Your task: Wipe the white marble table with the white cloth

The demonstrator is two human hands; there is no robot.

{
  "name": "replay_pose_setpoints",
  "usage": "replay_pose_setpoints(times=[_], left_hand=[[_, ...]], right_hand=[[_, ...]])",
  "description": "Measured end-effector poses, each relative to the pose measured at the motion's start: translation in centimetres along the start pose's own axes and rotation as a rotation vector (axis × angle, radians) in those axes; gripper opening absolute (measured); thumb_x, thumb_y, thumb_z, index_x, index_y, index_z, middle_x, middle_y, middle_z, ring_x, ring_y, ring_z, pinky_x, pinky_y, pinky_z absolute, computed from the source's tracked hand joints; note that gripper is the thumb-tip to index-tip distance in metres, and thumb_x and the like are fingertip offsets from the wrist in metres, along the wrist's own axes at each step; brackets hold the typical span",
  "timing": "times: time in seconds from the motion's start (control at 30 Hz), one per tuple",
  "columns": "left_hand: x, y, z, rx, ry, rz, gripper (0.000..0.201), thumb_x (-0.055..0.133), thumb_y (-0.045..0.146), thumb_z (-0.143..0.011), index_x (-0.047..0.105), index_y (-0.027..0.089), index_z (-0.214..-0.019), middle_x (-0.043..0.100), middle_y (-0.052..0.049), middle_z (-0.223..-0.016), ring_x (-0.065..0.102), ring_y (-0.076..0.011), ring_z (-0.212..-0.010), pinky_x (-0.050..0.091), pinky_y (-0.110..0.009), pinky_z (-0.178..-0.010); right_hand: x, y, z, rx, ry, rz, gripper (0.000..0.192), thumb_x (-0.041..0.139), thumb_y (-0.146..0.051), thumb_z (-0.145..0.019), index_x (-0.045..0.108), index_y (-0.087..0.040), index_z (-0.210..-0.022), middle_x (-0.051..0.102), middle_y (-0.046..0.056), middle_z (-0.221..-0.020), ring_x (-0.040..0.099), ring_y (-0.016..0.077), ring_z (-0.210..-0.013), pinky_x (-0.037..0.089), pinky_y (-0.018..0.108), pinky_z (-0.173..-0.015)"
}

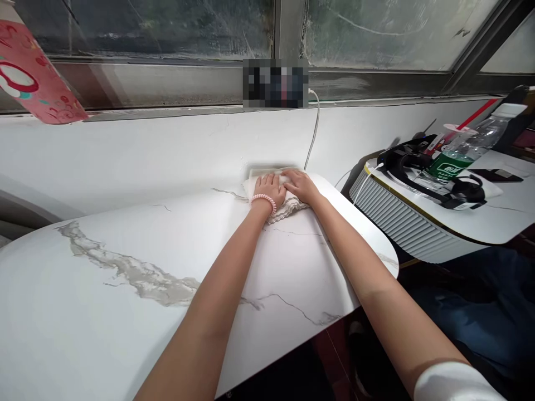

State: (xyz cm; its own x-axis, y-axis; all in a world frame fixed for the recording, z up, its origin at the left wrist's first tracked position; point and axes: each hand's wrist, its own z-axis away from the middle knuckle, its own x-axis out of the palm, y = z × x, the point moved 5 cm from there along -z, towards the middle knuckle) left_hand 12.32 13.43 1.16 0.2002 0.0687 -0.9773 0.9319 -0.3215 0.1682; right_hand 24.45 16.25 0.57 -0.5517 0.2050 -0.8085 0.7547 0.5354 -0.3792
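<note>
A pale cloth with ruffled edges lies spread on the white marbled table, close against the wall. My left hand, with a pink beaded bracelet at the wrist, rests flat on it, fingers stretched out and pointing away. Just to its right, my right hand also presses on the cloth, palm down, its fingers reaching left and nearly touching the left hand. Parts of the cloth are hidden under both hands.
A white cable hangs from a blurred-out item on the window ledge. To the right, a ribbed white cabinet carries a plastic bottle, a black headset and a phone. A pink patterned package is at upper left.
</note>
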Motion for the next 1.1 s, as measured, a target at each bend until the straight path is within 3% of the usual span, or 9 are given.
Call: replay_pose_setpoints(times=[0.3,0.53,0.83,1.1], left_hand=[[-0.4,1.4,3.0,-0.008,0.007,0.007,0.059,0.023,0.032,-0.097,0.035,0.005,-0.148,0.032,-0.013,-0.158,0.026,-0.0233,-0.147,0.014,-0.042,-0.123],[-0.3,4.1,6.5,0.064,0.006,0.009,0.058,0.023,0.032,-0.098,0.035,0.007,-0.149,0.033,-0.013,-0.158,0.027,-0.0235,-0.147,0.015,-0.043,-0.122],[-0.7,7.0,15.2,0.187,-0.026,0.018,0.06,0.023,0.032,-0.098,0.034,0.001,-0.149,0.029,-0.018,-0.158,0.024,-0.0292,-0.148,0.014,-0.049,-0.122],[-1.0,7.1,20.3,0.191,-0.051,0.029,0.063,0.029,0.034,-0.097,0.031,0.0,-0.15,0.026,-0.021,-0.158,0.021,-0.0335,-0.148,0.015,-0.055,-0.121]], right_hand=[[-0.9,-1.2,2.3,-0.015,-0.007,-0.036,0.04,0.052,-0.032,-0.083,0.062,-0.019,-0.12,0.065,0.01,-0.127,0.056,0.03,-0.121,0.038,0.048,-0.109],[-3.1,-2.5,7.2,0.024,0.008,0.001,0.041,0.055,-0.032,-0.085,0.06,-0.018,-0.122,0.062,0.011,-0.133,0.053,0.029,-0.126,0.036,0.047,-0.11],[-5.6,-8.6,15.7,-0.028,-0.017,0.018,0.036,0.049,-0.035,-0.091,0.059,-0.024,-0.124,0.06,0.01,-0.135,0.05,0.0287,-0.13,0.035,0.053,-0.11],[-5.7,-12.7,18.7,0.002,-0.009,-0.007,0.034,0.048,-0.035,-0.092,0.059,-0.028,-0.123,0.06,0.008,-0.133,0.051,0.0298,-0.129,0.038,0.055,-0.107]])
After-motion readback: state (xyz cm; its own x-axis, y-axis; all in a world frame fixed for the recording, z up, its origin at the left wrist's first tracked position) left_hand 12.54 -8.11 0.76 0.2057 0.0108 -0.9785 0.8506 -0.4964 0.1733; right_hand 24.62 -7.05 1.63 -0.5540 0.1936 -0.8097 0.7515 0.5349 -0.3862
